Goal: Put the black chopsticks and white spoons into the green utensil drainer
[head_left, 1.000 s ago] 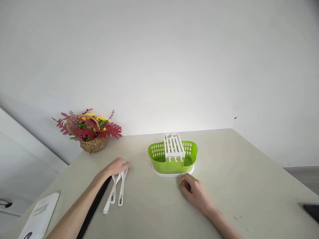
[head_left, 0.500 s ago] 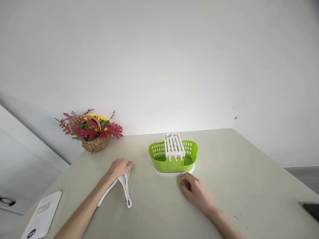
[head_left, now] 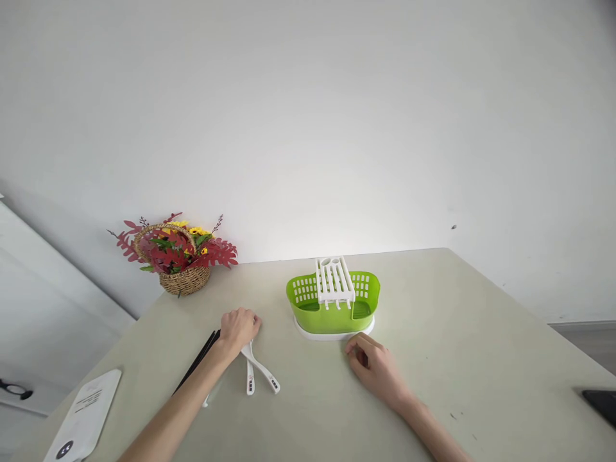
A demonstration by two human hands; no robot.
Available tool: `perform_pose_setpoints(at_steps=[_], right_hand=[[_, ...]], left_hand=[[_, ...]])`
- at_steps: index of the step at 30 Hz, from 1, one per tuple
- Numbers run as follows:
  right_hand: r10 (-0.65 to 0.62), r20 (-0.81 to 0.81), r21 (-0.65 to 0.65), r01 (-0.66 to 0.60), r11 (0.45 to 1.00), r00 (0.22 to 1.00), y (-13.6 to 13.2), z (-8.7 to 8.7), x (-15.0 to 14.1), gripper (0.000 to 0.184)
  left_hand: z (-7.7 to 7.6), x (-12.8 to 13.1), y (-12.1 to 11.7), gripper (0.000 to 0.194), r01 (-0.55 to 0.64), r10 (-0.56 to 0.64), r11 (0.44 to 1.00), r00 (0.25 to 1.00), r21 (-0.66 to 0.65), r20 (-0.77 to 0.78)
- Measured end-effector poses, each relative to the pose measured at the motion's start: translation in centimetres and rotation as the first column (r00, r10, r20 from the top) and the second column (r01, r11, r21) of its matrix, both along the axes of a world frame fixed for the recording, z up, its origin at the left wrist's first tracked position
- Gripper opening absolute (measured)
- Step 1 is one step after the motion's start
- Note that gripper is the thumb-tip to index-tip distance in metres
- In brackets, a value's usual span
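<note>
My left hand (head_left: 240,327) is closed over the heads of two white spoons (head_left: 262,368), whose handles fan out crosswise towards me. Its fingers hide the spoon bowls. Black chopsticks (head_left: 198,358) lie partly under the wrist, and the tip of another white utensil (head_left: 206,402) peeks out below the forearm. In the middle stands a green basket (head_left: 332,322) on a white base, with a white slotted rack (head_left: 335,282) across its top. Close to the base's front right edge, my right hand (head_left: 375,369) rests on the table, fingers curled with nothing visible in them.
A wicker basket of red and yellow flowers (head_left: 185,280) stands against the wall at the back left. A white flat device (head_left: 86,410) lies at the left front, and a dark object (head_left: 600,405) sits at the far right edge of the table (head_left: 462,321).
My left hand has slid slightly to the right, and the spoon handles have swung rightwards and now cross. The right hand and green basket have stayed put.
</note>
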State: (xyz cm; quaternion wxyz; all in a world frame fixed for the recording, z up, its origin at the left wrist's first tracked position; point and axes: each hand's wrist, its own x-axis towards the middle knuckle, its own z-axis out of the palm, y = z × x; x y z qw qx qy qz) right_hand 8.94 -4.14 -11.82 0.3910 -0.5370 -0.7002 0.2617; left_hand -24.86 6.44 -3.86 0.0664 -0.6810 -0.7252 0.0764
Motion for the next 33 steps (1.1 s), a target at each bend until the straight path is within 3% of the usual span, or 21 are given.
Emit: perform_pose_setpoints(at_steps=[9, 13, 17, 19, 22, 25, 29, 33], right_hand=[[0.007, 0.010, 0.019, -0.008, 1.000, 1.000, 0.0, 0.0, 0.1, 0.014], [0.013, 0.010, 0.009, -0.013, 1.000, 1.000, 0.0, 0.0, 0.1, 0.014], [0.012, 0.005, 0.007, -0.012, 1.000, 1.000, 0.0, 0.0, 0.0, 0.014], [0.006, 0.006, 0.007, -0.006, 1.000, 1.000, 0.0, 0.1, 0.0, 0.014], [-0.001, 0.011, 0.007, 0.001, 1.000, 1.000, 0.0, 0.1, 0.0, 0.014], [0.002, 0.009, 0.006, -0.002, 1.000, 1.000, 0.0, 0.0, 0.0, 0.014], [0.003, 0.013, 0.006, -0.003, 1.000, 1.000, 0.1, -0.1, 0.1, 0.015], [0.001, 0.014, 0.008, -0.001, 1.000, 1.000, 0.1, -0.2, 0.1, 0.015]], left_hand=[[1.1, 0.9, -0.9, 0.049, 0.055, -0.055, 0.998, 0.998, 0.010, -0.041], [2.2, 2.0, -0.8, 0.054, 0.069, -0.066, 0.996, 0.997, 0.050, -0.045], [3.9, 4.0, -0.5, 0.046, 0.116, -0.110, 0.983, 0.993, 0.145, -0.048], [4.9, 5.6, -0.6, 0.037, 0.227, -0.223, 0.938, 0.974, 0.261, -0.043], [6.3, 8.7, -1.2, 0.024, 0.432, -0.477, 0.768, 0.878, 0.473, -0.027], [7.3, 12.3, -2.3, 0.035, 0.514, -0.631, 0.626, 0.776, 0.587, -0.006], [8.0, 16.2, -3.8, 0.043, 0.528, -0.724, 0.543, 0.688, 0.653, 0.046], [8.3, 18.6, -5.1, 0.051, 0.536, -0.789, 0.494, 0.607, 0.685, 0.095]])
